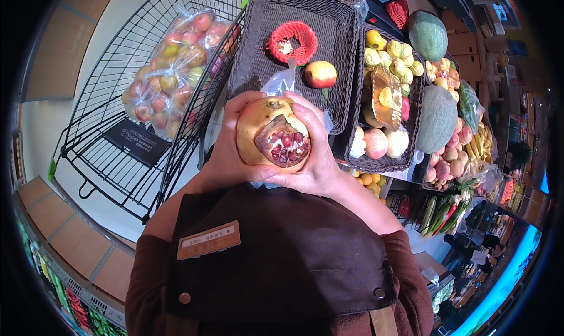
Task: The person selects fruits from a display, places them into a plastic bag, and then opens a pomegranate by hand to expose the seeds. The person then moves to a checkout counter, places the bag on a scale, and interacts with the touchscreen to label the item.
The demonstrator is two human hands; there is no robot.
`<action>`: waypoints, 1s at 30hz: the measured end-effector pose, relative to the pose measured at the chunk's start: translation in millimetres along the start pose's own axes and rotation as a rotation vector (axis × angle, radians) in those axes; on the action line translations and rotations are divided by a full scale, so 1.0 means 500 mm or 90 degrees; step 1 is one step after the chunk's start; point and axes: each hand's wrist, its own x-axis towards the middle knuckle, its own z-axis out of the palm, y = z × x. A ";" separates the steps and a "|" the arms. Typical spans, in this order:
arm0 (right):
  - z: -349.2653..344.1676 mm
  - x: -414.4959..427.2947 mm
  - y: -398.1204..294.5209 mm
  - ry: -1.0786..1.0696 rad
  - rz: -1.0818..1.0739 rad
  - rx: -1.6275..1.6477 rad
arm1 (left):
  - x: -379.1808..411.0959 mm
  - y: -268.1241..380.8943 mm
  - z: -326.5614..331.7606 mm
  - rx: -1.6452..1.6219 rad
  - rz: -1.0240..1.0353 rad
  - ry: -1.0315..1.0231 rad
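A large yellow pomegranate (251, 137) is held up close to my chest between both palms. Its rind is split on one side, and dark red seeds (286, 147) show in the brown-edged opening. My left hand (231, 137) wraps the left side, and my right hand (319, 146) the right, with its thumb on top. Behind the fruit, a clear plastic bag (282, 81) sticks out beyond my fingers. Past my hands, a dark woven basket (251, 40) holds a red foam net sleeve (293, 43) and a red-yellow apple-like fruit (320, 74).
At left stands a black wire shopping cart (105, 76) carrying clear bags of mixed fruit (176, 71). A second woven basket (359, 102) to the right contains several small yellow fruits (394, 49), peaches (376, 143) and a gold tray (387, 98). Two melons (428, 35) lie beyond it.
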 end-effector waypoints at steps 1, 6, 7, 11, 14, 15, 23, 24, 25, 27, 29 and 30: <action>-0.001 0.000 -0.001 0.000 0.000 -0.002 | 0.000 -0.001 0.001 0.005 0.014 -0.004; -0.015 0.012 0.002 -0.034 0.023 0.032 | -0.005 0.000 0.012 0.022 0.019 0.071; -0.012 0.015 0.003 -0.028 0.034 0.042 | -0.007 -0.010 0.013 0.034 0.048 0.103; 0.020 -0.008 0.004 0.039 0.232 0.196 | 0.005 -0.014 0.022 0.116 0.187 0.171; 0.000 -0.005 0.006 0.027 0.293 0.277 | 0.008 0.006 0.016 0.063 0.061 0.137; -0.020 -0.003 0.011 -0.004 0.302 0.264 | 0.009 0.016 0.016 0.013 -0.023 0.140; -0.098 0.016 0.014 -0.312 0.186 0.038 | -0.009 -0.025 -0.023 -0.161 -0.351 0.006; -0.090 0.013 0.016 -0.283 0.211 0.082 | -0.008 -0.034 -0.028 -0.132 -0.313 0.018; -0.083 0.011 0.015 -0.253 0.235 0.127 | -0.005 -0.044 -0.032 -0.103 -0.275 0.030; -0.071 0.008 0.011 -0.172 0.287 0.129 | -0.003 -0.048 -0.032 -0.029 -0.225 0.047; -0.053 -0.008 0.028 -0.090 0.372 0.188 | -0.006 -0.043 -0.026 0.059 -0.203 0.054; -0.047 -0.012 0.033 -0.085 0.356 0.158 | -0.005 -0.041 -0.027 0.053 -0.219 0.055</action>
